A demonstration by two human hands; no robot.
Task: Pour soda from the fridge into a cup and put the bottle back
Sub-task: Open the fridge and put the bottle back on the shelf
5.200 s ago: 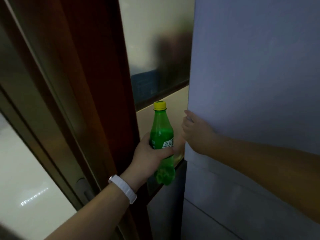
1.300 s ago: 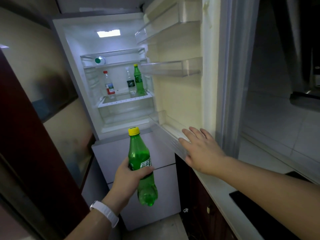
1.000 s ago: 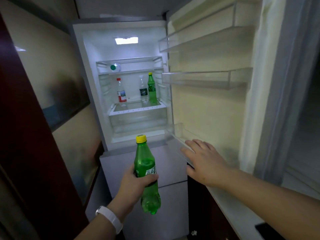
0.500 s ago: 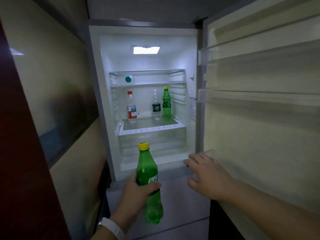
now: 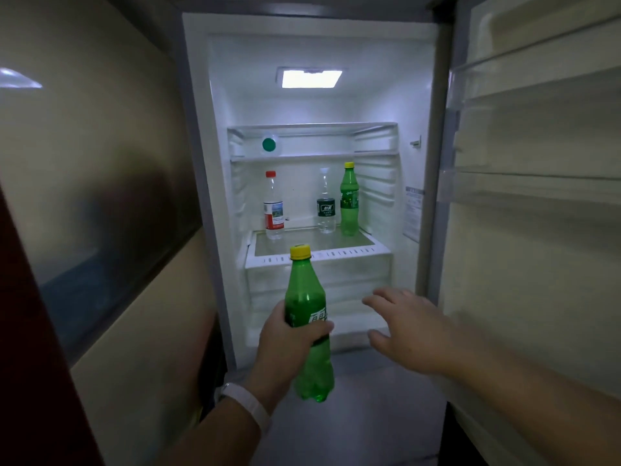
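Your left hand (image 5: 285,341) grips the upright green soda bottle (image 5: 307,317) before the open fridge (image 5: 336,48); your right hand (image 5: 410,331) hovers beside it, fingers spread, holding nothing.

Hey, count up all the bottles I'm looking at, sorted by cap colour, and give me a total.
Yellow-capped green plastic soda bottles: 2, one gripped by the left hand, one on the fridge shelf
Red-capped clear bottle: 1
Clear-capped clear bottle, dark label: 1
Green-capped bottle lying on the upper shelf: 1
Total: 5
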